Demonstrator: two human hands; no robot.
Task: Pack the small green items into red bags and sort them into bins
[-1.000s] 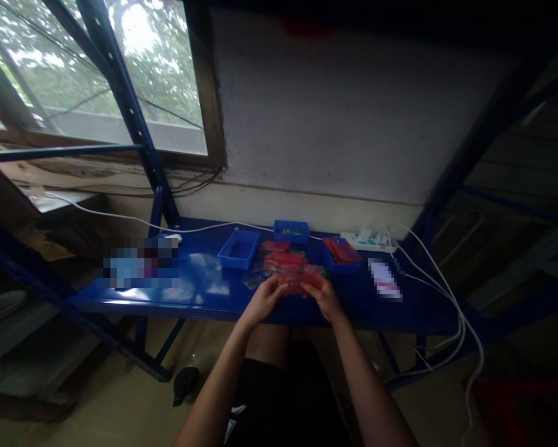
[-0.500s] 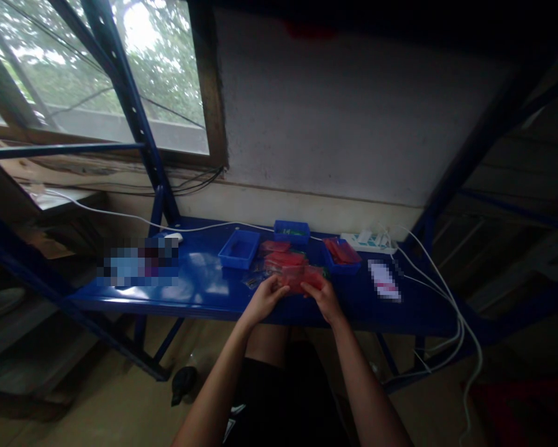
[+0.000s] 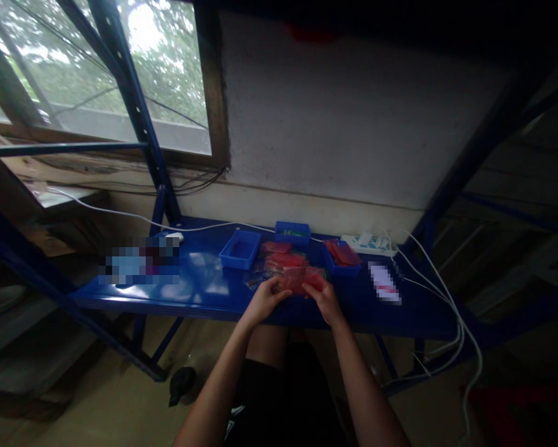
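Note:
Near the front edge of the blue table [image 3: 162,295], my left hand [image 3: 266,300] and my right hand [image 3: 324,299] pinch a red plastic bag [image 3: 300,280] between thumbs and fingers, one hand at each side. What the bag contains is too blurred to make out. Just beyond it lie more red bags [image 3: 284,259], overlapping in a loose pile. Some small clear packets [image 3: 255,280] rest left of the pile, close to my left hand. Further right, a blue tray [image 3: 344,269] holds several red bags.
A blue tray [image 3: 227,259] stands left of the pile, and another blue tray [image 3: 279,236] with green items sits behind. At the back right lies a white power strip [image 3: 370,243] with white cables [image 3: 440,285] running off the table. Blue rack posts [image 3: 143,133] frame both sides.
The view has shifted very slightly. Both hands still hold the red bag in nearly the same place, and the trays and pile stay put.

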